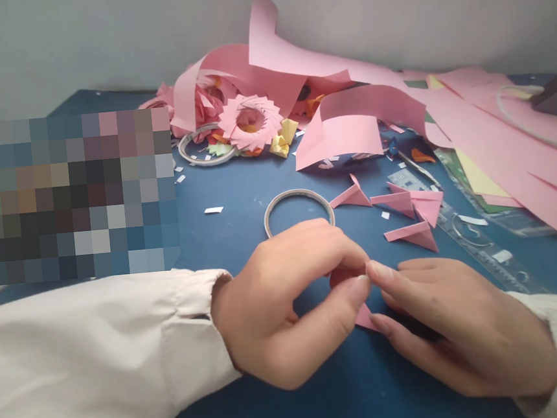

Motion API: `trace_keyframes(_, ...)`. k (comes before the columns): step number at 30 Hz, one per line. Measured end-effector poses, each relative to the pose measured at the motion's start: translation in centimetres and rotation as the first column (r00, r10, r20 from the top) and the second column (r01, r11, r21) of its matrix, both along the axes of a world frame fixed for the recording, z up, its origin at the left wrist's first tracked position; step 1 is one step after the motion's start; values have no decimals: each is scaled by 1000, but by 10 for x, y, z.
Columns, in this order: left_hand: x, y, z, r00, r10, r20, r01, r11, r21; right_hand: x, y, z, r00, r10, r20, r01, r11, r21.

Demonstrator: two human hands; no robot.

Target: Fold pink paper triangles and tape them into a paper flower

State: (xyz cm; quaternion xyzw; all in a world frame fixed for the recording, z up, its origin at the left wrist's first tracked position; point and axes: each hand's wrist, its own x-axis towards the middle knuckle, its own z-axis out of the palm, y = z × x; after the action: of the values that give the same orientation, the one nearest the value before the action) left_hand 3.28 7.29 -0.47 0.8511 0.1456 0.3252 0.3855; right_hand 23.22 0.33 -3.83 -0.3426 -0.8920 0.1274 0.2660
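Between my two hands is a small piece of folded pink paper (366, 320), mostly covered by the fingers. My left hand (296, 298) pinches it with thumb and index finger. From the other side my right hand (464, 323) grips it too, thumb low and index fingertip meeting the left one. Just behind my left hand lies a roll of narrow tape (297, 194), partly hidden by the knuckles. Several folded pink paper pieces (410, 236) are scattered beyond my right hand.
A clear ruler (495, 268) lies right of the folded pieces. Farther back are a ring of folded pink paper (251, 121), another tape roll (186, 153), a yellow folded piece (283, 137) and large curled pink sheets (349, 125). White scraps (213, 210) dot the blue table. A blurred-out patch covers the left.
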Motion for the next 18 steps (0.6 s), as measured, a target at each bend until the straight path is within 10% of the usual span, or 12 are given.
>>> trace_keyframes(18, 2, -2, -2, 994, 106, 25, -107, 993, 45, 1, 1, -3, 1000, -16, 26, 16, 1000, 26)
